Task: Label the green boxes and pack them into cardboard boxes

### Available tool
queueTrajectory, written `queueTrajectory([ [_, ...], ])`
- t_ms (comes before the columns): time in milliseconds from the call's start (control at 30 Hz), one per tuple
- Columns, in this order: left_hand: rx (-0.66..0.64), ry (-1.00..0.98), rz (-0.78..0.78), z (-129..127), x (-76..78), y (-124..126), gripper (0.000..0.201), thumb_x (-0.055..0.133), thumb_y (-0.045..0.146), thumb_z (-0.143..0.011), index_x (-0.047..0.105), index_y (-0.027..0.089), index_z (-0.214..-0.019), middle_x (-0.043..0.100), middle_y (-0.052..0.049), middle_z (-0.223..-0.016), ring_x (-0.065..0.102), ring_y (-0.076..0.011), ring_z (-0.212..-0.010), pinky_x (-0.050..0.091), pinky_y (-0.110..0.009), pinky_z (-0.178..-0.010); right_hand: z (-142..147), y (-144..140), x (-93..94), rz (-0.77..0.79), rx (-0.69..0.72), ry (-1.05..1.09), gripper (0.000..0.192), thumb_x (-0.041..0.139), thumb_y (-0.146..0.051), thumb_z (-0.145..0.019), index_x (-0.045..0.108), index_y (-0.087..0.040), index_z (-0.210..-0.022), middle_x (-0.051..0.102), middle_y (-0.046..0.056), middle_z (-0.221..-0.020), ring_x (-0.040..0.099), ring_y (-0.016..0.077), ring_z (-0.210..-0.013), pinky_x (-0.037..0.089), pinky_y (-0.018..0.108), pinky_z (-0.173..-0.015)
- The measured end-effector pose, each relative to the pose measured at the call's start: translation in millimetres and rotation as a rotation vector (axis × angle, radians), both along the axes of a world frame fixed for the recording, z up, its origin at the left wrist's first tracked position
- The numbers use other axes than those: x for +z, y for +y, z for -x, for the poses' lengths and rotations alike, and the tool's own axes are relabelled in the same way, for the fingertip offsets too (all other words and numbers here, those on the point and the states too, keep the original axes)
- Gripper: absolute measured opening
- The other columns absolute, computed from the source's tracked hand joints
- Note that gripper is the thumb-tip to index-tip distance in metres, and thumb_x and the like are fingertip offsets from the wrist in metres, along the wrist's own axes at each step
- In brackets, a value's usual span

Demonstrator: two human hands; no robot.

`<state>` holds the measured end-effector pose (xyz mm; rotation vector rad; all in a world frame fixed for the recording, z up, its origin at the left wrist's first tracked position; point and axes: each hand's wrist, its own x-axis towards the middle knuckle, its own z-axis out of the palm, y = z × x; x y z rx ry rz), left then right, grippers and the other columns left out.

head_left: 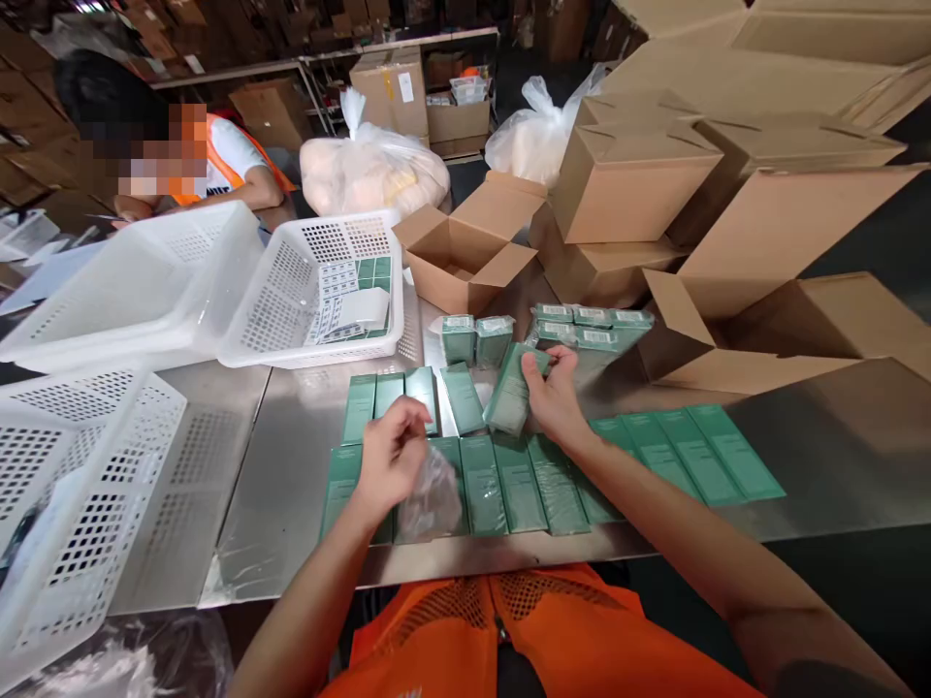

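Observation:
My right hand (557, 393) grips a green box (509, 390) by its upper end, tilted above the table. My left hand (397, 451) is closed, its fingers curled, and crumpled clear plastic film (431, 494) hangs beneath it. Under and between my hands lies a front row of green boxes (484, 485). Behind it are a few more green boxes (389, 393), one of them (462, 397) slanted. Farther back stand two film-wrapped boxes (476, 339) and a stacked, wrapped group (593, 328). More green boxes (698, 451) lie beside my right forearm.
White perforated baskets (247, 301) stand on the left, one containing label sheets (356, 310) and green boxes. Open cartons (465, 257) stand at the back, with a larger open carton (786, 334) on the right. A person in an orange vest (218, 160) sits at the far left.

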<state>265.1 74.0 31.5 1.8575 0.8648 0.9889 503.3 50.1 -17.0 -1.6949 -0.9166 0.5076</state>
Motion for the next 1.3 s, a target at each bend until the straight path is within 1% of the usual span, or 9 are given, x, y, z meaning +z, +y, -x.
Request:
queueTrajectory([
  [100, -0.103, 0.624, -0.225, -25.4, -6.9, 31.2, 0.033, 0.056, 0.037, -0.090, 0.068, 0.024, -0.118, 0.073, -0.006, -0.098, 0.067, -0.0196, -0.073, 0.047, -0.030, -0.064, 5.8, -2.5, -15.6, 0.103, 0.127, -0.036, 0.063, 0.056, -0.055, -0.085, 0.038, -0.017, -0.132, 0.047, 0.019, -0.131, 0.060, 0.0261, -0.108, 0.054, 0.046, -0.094],
  [200, -0.306, 0.959, -0.292, -35.8, -16.0, 40.4, 0.044, 0.051, 0.048, -0.096, 0.061, 0.031, -0.136, 0.056, -0.008, -0.148, 0.071, -0.0279, -0.097, 0.051, -0.037, -0.076, 2.0, -10.2, -19.1, 0.233, 0.256, -0.126, 0.059, 0.059, -0.047, -0.084, 0.049, -0.017, -0.134, 0.050, 0.018, -0.132, 0.056, 0.0305, -0.120, 0.050, 0.051, -0.101],
  [300, -0.324, 1.069, -0.268, -29.6, -21.5, 40.8, 0.045, 0.053, 0.049, -0.095, 0.060, 0.035, -0.137, 0.051, -0.006, -0.153, 0.072, -0.0303, -0.100, 0.052, -0.040, -0.080, -2.7, -15.1, -12.9, 0.273, 0.311, -0.165, 0.058, 0.063, -0.047, -0.083, 0.057, -0.016, -0.132, 0.052, 0.019, -0.136, 0.050, 0.0335, -0.131, 0.044, 0.053, -0.109],
  [533, -0.237, 1.037, -0.275, -33.4, -25.7, 43.6, 0.045, 0.064, 0.058, -0.087, 0.071, 0.029, -0.120, 0.059, -0.006, -0.146, 0.072, -0.0325, -0.102, 0.054, -0.040, -0.078, 1.4, -17.2, 7.4, 0.415, 0.503, -0.302, 0.092, 0.086, -0.053, -0.063, 0.056, -0.017, -0.142, 0.033, 0.021, -0.159, 0.037, 0.0410, -0.144, 0.039, 0.056, -0.113],
  [800, -0.237, 1.057, -0.271, -24.0, -21.0, 38.8, 0.051, 0.063, 0.040, -0.089, 0.059, 0.034, -0.139, 0.055, -0.006, -0.150, 0.072, -0.0333, -0.101, 0.054, -0.043, -0.080, -22.1, -29.8, 40.4, 0.275, 0.711, -0.218, 0.062, 0.076, -0.043, -0.079, 0.061, -0.029, -0.137, 0.043, 0.009, -0.157, 0.051, 0.0343, -0.136, 0.060, 0.039, -0.084],
  [1000, -0.203, 1.009, -0.248, -12.7, -20.5, 36.8, 0.044, 0.063, 0.035, -0.088, 0.065, 0.035, -0.132, 0.059, -0.003, -0.146, 0.072, -0.0303, -0.101, 0.052, -0.038, -0.079, 7.2, -14.4, 17.8, 0.228, 0.761, -0.444, 0.052, 0.074, -0.035, -0.085, 0.064, -0.023, -0.135, 0.043, 0.012, -0.156, 0.045, 0.0324, -0.141, 0.041, 0.050, -0.115],
  [1133, -0.047, 0.865, -0.242, -0.2, -19.4, 22.3, 0.028, 0.054, 0.041, -0.095, 0.077, 0.028, -0.102, 0.078, -0.006, -0.102, 0.071, -0.0233, -0.082, 0.046, -0.031, -0.068, 20.7, -17.7, 8.4, 0.242, 0.818, -0.556, 0.042, 0.063, -0.043, -0.093, 0.070, -0.016, -0.125, 0.056, 0.018, -0.144, 0.049, 0.0337, -0.138, 0.042, 0.050, -0.114],
  [1233, 0.215, 0.728, -0.240, 15.5, -16.4, 1.4, 0.053, 0.039, 0.045, -0.100, 0.064, 0.021, -0.059, 0.059, -0.004, -0.055, 0.058, -0.0180, -0.058, 0.036, -0.028, -0.057, 14.7, -14.3, 28.0, 0.145, 0.716, -0.674, 0.041, 0.056, -0.043, -0.096, 0.067, -0.018, -0.128, 0.059, 0.015, -0.141, 0.055, 0.0312, -0.132, 0.044, 0.049, -0.112],
  [1300, 0.324, 0.617, -0.267, 22.6, -12.8, -12.5, 0.046, 0.053, 0.051, -0.091, 0.053, 0.021, -0.056, 0.053, -0.002, -0.057, 0.055, -0.0187, -0.061, 0.035, -0.028, -0.057, 8.5, 1.5, 49.2, 0.067, 0.521, -0.820, 0.049, 0.056, -0.038, -0.096, 0.058, -0.013, -0.138, 0.052, 0.018, -0.147, 0.048, 0.0330, -0.136, 0.038, 0.050, -0.116],
])
